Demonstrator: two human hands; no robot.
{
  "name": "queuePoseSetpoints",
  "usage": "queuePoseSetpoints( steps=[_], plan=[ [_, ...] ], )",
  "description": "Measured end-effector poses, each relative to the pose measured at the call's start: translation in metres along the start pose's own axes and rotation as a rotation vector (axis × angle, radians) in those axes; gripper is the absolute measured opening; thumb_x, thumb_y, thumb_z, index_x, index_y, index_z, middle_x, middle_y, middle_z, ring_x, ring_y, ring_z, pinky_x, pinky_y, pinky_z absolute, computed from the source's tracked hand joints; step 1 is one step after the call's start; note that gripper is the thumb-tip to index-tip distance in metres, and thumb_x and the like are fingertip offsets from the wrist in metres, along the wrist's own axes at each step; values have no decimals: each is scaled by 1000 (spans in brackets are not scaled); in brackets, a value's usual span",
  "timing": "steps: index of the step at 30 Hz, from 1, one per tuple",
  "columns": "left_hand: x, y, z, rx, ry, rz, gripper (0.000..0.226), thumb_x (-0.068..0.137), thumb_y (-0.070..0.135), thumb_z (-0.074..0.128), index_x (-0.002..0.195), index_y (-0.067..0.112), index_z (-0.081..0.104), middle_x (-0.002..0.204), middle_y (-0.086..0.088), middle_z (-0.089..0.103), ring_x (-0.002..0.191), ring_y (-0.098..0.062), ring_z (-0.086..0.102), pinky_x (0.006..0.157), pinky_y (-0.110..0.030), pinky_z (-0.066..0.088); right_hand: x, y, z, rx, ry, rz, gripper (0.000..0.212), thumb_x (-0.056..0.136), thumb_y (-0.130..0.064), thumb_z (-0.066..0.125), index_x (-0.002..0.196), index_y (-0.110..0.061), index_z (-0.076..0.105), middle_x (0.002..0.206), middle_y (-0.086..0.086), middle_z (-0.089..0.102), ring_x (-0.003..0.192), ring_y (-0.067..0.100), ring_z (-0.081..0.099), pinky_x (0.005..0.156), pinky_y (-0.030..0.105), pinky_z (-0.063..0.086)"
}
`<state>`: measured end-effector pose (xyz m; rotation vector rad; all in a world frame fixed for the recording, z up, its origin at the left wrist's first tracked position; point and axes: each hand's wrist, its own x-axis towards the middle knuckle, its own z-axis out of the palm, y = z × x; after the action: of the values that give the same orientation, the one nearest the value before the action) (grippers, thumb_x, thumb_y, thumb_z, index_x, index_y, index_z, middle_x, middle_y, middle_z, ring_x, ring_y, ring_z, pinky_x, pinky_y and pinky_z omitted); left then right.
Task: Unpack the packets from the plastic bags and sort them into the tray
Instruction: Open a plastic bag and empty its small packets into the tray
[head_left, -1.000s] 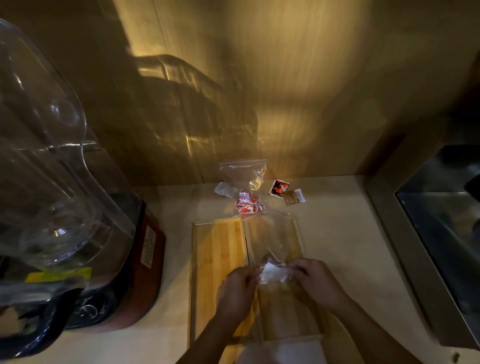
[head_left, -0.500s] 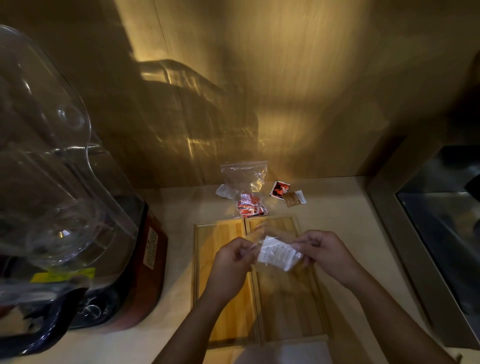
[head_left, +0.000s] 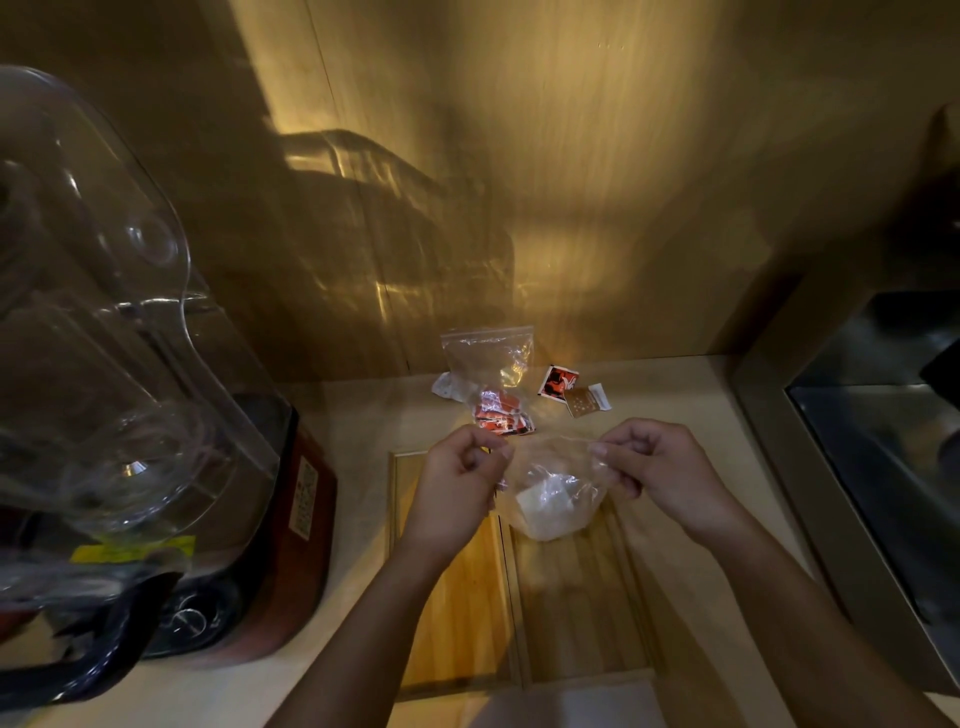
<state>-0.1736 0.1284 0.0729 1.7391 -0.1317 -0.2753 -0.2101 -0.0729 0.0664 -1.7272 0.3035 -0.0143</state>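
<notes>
A clear plastic bag (head_left: 553, 470) with white packets (head_left: 550, 501) in its bottom hangs above the wooden two-compartment tray (head_left: 470, 618). My left hand (head_left: 460, 483) pinches the bag's left top edge and my right hand (head_left: 657, 467) pinches its right top edge, stretching the mouth apart. Behind the tray, a second clear bag (head_left: 488, 358) leans on the wall, with red packets (head_left: 501, 413) in its lower part. A red-and-black packet (head_left: 558, 382) and a brown packet (head_left: 584, 400) lie loose on the counter.
A large blender with a clear jug (head_left: 98, 364) and dark red base (head_left: 296, 525) fills the left side. A steel sink (head_left: 893, 467) borders the counter on the right. A wooden wall (head_left: 519, 182) rises behind the bags.
Both hands have lifted the bag of white packets off the tray and moved apart, pulling its top edges wide.
</notes>
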Motion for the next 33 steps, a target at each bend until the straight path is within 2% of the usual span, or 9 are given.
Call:
queuePoseSetpoints(
  steps=[9, 12, 15, 18, 21, 23, 26, 30, 33],
  plan=[
    [0, 24, -4, -60, 10, -8, 18, 88, 22, 57, 88, 5, 63, 41, 3, 49, 32, -5, 37, 34, -14, 31, -11, -33, -2, 34, 84, -61, 25, 82, -14, 64, 68, 5, 58, 39, 3, 46, 31, 7, 34, 35, 14, 29],
    [-3, 26, -7, -76, -3, -19, 16, 88, 19, 57, 87, 4, 63, 43, 1, 50, 34, -8, 38, 36, -18, 33, -15, -38, -4, 44, 72, -86, 20, 81, -14, 65, 72, 4, 62, 37, 3, 48, 30, 10, 33, 34, 15, 28],
    [-7, 28, -9, -114, -30, -34, 9, 87, 13, 58, 86, 6, 63, 46, 3, 55, 36, -9, 43, 38, -21, 37, -21, -41, -9, 54, 37, -108, 7, 80, -8, 65, 76, -4, 68, 40, 3, 55, 32, 14, 41, 35, 20, 36],
    [-11, 31, -2, -132, -85, -19, 4, 86, 6, 59, 85, 6, 62, 50, 0, 57, 40, -9, 53, 38, -20, 44, -25, -39, -17, 52, 53, -95, 12, 80, -2, 63, 77, -12, 69, 48, 4, 63, 39, 14, 52, 40, 22, 43],
    [-9, 27, 14, -115, -137, -32, 9, 83, -2, 59, 80, 7, 60, 57, -2, 59, 48, -10, 61, 45, -22, 51, -30, -29, -31, 15, 90, -52, 10, 80, 0, 62, 80, -8, 67, 61, 8, 67, 48, 12, 60, 43, 21, 48],
    [-5, 18, 31, -52, -152, -21, 15, 82, -2, 60, 74, 10, 58, 63, -4, 61, 56, -14, 63, 53, -25, 54, -32, -14, -41, -43, 141, -19, 9, 79, 0, 63, 77, -8, 66, 66, 7, 68, 55, 11, 63, 47, 20, 51],
    [-2, -1, 63, 120, -151, 40, 19, 79, 2, 62, 69, 17, 56, 70, -7, 66, 67, -21, 63, 64, -36, 52, -36, 18, -57, -86, 266, 39, 19, 76, 8, 62, 66, -8, 60, 56, 0, 66, 55, 6, 62, 49, 17, 49],
    [-5, -33, 109, 334, -257, 76, 34, 79, 3, 58, 62, 31, 49, 71, 0, 63, 71, -16, 61, 65, -31, 47, -50, 61, -74, -263, 401, 127, 28, 72, 13, 60, 60, -11, 55, 51, -6, 60, 50, -2, 56, 49, 6, 40],
    [-10, -61, 136, 462, -377, 72, 27, 80, 6, 54, 64, 27, 50, 75, -6, 65, 76, -24, 62, 64, -32, 44, -64, 98, -85, -456, 442, 229, 32, 70, 3, 62, 57, -25, 52, 57, -1, 58, 55, 9, 54, 58, 23, 45]
  ],
)
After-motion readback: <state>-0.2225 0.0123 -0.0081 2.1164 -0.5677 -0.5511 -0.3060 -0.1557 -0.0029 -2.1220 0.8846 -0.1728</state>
